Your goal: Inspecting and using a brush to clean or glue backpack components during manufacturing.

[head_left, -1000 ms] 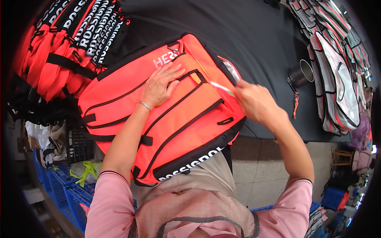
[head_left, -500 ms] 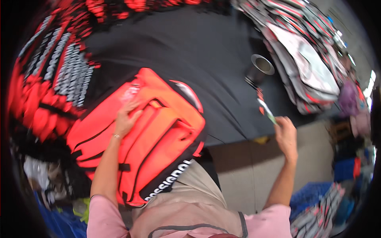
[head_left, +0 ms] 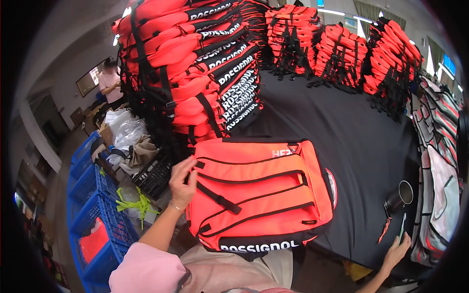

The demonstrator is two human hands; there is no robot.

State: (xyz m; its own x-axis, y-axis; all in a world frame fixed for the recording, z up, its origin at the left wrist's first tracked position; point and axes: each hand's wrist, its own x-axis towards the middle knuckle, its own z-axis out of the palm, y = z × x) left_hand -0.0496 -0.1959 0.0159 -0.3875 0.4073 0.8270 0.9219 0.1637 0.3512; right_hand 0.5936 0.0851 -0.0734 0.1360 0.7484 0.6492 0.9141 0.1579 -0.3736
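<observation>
A bright orange-red backpack with black trim and white lettering lies with its shoulder straps up, across the near table edge and against my body. At its left end rests my left hand, fingers and thumb apart. Far to the right, my right hand is low over the table edge, its fingers at the lower end of a slim white-and-green tool whose kind I cannot make out. Just beyond that stand a dark metal cup and a small orange cord.
A tall stack of red backpacks rises at the left, with more red stacks along the back. Grey-and-white bags pile up at the right. Blue crates stand left of the black table. Another person stands far left.
The view has swung left and up. My left hand has moved from on top of the backpack to its left end. The backpack lies turned more squarely to me.
</observation>
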